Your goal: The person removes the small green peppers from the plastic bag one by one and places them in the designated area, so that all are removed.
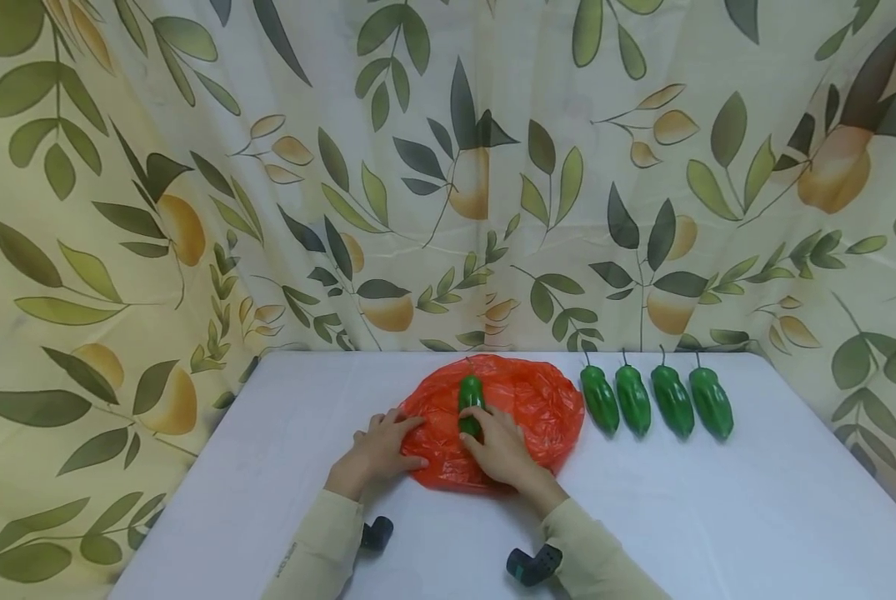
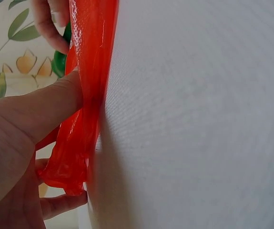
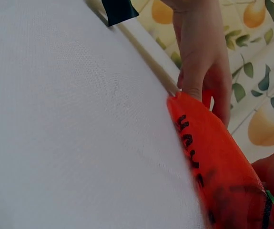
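A crumpled red plastic bag [image 1: 545, 408] lies spread on the white table, with dark lettering on its side in the right wrist view. On top of it is a glossy green pepper [image 1: 471, 388], its thin stem pointing away from me. My right hand [image 1: 503, 450] grips the pepper's near end between thumb and fingers. At the bag's left edge, my left hand [image 1: 378, 450] holds the plastic, thumb and fingers apart with bag material between them. The left wrist view shows the left thumb [image 2: 55, 102] against the red plastic [image 2: 91, 71]. Whether anything lies inside the bag cannot be told.
Several more green peppers [image 1: 673, 402] stand in a row right of the bag, stems toward the back. A leaf-and-fruit patterned curtain [image 1: 432, 250] hangs behind the table [image 1: 755, 517]. Black devices [image 1: 533, 567] are worn at both wrists.
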A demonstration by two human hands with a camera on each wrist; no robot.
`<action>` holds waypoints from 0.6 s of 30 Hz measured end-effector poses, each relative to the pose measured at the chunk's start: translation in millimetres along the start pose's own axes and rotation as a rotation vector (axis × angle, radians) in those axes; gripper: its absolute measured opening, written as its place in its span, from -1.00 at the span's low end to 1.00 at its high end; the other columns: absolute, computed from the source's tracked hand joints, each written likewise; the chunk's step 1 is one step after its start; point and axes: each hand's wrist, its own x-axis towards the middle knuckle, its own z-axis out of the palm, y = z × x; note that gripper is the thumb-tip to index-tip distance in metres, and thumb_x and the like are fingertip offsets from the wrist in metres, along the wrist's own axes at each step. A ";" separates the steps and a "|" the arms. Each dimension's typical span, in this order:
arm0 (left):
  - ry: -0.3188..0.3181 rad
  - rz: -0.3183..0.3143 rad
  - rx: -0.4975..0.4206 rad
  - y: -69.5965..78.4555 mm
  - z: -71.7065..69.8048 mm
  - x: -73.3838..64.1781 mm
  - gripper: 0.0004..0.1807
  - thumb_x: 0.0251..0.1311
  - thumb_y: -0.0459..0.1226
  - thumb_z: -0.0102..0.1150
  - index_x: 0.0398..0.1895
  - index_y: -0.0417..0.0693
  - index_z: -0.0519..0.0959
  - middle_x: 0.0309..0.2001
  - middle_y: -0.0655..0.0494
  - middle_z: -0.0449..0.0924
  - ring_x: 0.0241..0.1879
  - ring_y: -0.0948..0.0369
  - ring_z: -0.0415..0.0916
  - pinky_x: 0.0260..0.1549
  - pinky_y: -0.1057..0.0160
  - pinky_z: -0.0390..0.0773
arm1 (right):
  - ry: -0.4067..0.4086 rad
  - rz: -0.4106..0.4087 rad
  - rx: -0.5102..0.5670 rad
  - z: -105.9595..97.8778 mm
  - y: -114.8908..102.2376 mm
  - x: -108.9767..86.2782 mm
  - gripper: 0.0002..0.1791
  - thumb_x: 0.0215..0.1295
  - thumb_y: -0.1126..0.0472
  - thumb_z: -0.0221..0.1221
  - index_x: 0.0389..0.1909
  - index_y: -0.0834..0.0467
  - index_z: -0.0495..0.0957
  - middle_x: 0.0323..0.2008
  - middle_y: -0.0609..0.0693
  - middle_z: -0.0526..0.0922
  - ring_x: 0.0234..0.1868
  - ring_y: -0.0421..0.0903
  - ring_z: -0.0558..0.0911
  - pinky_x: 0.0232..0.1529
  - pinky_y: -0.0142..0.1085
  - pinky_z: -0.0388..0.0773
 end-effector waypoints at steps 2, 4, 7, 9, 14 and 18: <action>-0.001 -0.005 -0.004 0.9 -0.3 0.7 -0.20 0.11 0.03 0.45 0.45 0.16 0.40 0.47 -0.10 0.27 0.42 -0.18 0.17 0.26 -0.53 0.25 | 0.016 0.000 0.004 -0.8 2.0 1.5 -0.66 0.41 0.13 0.23 0.17 -0.02 0.55 0.31 0.18 0.49 0.24 0.14 0.42 0.21 0.14 0.38; 0.000 -0.006 -0.004 1.5 -0.5 1.0 -0.19 0.10 0.03 0.45 0.45 0.17 0.40 0.47 -0.10 0.27 0.42 -0.18 0.17 0.27 -0.53 0.24 | 0.029 0.001 0.017 -1.5 3.8 3.2 -0.68 0.43 0.17 0.21 0.16 -0.01 0.56 0.26 0.17 0.52 0.21 0.13 0.45 0.23 0.14 0.43; -0.003 -0.007 -0.009 2.3 -1.0 1.0 -0.19 0.11 0.04 0.45 0.45 0.17 0.40 0.47 -0.09 0.27 0.42 -0.18 0.16 0.27 -0.53 0.24 | 0.039 0.001 0.044 -3.1 5.7 4.8 -0.72 0.45 0.22 0.17 0.14 0.03 0.57 0.18 0.17 0.56 0.15 0.10 0.49 0.25 0.18 0.49; -0.004 -0.006 -0.013 2.3 -0.8 1.1 -0.20 0.11 0.04 0.44 0.45 0.17 0.40 0.47 -0.09 0.26 0.42 -0.17 0.16 0.28 -0.52 0.24 | 0.038 0.002 0.059 -4.6 6.3 5.3 -0.74 0.46 0.26 0.15 0.11 0.06 0.58 0.14 0.17 0.57 0.13 0.09 0.52 0.25 0.19 0.52; -0.013 -0.014 -0.016 1.6 0.1 0.9 -0.20 0.13 0.05 0.43 0.46 0.19 0.39 0.48 -0.08 0.25 0.42 -0.16 0.16 0.29 -0.49 0.24 | 0.020 0.004 0.080 -8.7 4.6 4.7 -0.76 0.43 0.35 0.14 0.06 0.12 0.58 0.12 0.18 0.55 0.13 0.07 0.54 0.26 0.17 0.53; -0.009 -0.018 -0.018 1.0 -0.1 0.4 -0.21 0.13 0.03 0.43 0.46 0.19 0.40 0.48 -0.08 0.25 0.43 -0.16 0.15 0.29 -0.49 0.24 | 0.008 0.006 0.083 -11.0 1.3 3.5 -0.67 0.41 0.39 0.14 0.15 0.12 0.56 0.17 0.22 0.51 0.15 0.10 0.53 0.26 0.18 0.53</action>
